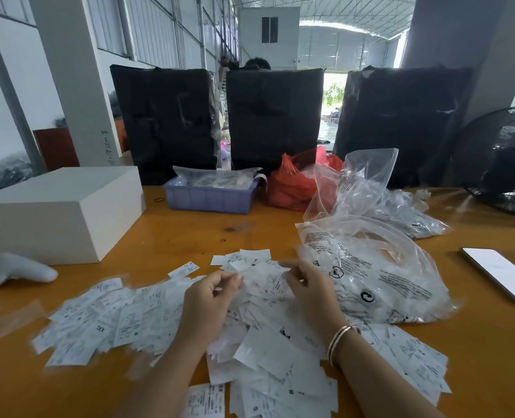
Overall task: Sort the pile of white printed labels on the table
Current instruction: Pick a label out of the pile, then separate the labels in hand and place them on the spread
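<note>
- The table point(165, 236) is big and orange-brown.
- The pile of labels point(147, 321) lies spread across the near middle. They look thin, light and bendy, and probably slide easily. Best to pinch one by its edge.
- The left hand point(209, 297) curls its fingers, pinching a blurry label.
- The right hand point(309, 288) curls over the pile; I cannot tell if it holds any.

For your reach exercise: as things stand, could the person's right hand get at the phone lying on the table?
Probably yes. The phone lies face up near the table's right edge, on the right hand's own side, with bare tabletop around it. Only the clear plastic bag bulges between them, low enough to pass over.
</note>
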Tool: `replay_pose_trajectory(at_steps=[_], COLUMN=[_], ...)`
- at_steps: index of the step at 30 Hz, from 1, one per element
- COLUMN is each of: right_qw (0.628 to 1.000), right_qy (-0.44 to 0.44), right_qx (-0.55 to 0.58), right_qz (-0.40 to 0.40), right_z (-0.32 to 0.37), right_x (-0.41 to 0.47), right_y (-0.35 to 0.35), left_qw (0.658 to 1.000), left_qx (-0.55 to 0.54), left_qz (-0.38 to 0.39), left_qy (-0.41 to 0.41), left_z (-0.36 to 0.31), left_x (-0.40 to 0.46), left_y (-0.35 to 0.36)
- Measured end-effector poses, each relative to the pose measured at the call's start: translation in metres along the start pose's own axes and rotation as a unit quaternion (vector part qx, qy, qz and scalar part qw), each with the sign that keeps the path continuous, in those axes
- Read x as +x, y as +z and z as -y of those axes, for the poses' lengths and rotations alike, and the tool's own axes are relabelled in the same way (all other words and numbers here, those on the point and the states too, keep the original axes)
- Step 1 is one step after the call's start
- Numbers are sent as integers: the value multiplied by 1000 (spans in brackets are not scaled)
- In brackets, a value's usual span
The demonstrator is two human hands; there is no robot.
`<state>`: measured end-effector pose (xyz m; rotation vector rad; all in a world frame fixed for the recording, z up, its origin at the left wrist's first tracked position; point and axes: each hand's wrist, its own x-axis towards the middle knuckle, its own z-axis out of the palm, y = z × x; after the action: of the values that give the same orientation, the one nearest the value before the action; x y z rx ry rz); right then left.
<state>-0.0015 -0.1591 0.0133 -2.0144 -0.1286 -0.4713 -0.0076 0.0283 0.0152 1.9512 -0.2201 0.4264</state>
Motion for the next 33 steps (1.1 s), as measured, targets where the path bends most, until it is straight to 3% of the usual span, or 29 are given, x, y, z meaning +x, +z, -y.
replay_pose_trajectory(at_steps=[4,8,14,17,27,30,33], right_qw=[985,947,897,893,931,908,857], right_qy=[36,81,120,130,143,168,201], right_qx=[169,308,420,429,335,382,474], right_qz=[-4,30,60,47,30,31,35], right_z=[6,13,19,19,19,20,22], right_x=[-4,-7,-11,-11,-12,-12,-12], right_y=[-7,-4,-1,-1,4,5,12], left_qw=[1000,999,998,997,996,996,996], left_qx=[-18,-33,-52,-55,-48,-50,-51], left_qz=[16,38,44,45,69,73,68], left_qy=[-1,-4,-7,-10,29,33,31], left_z=[-1,-6,-13,-14,-12,-13,-13], left_x=[0,-1,-4,-4,-2,-3,-3], left_y=[-1,-3,-5,-5,-3,-3,-2])
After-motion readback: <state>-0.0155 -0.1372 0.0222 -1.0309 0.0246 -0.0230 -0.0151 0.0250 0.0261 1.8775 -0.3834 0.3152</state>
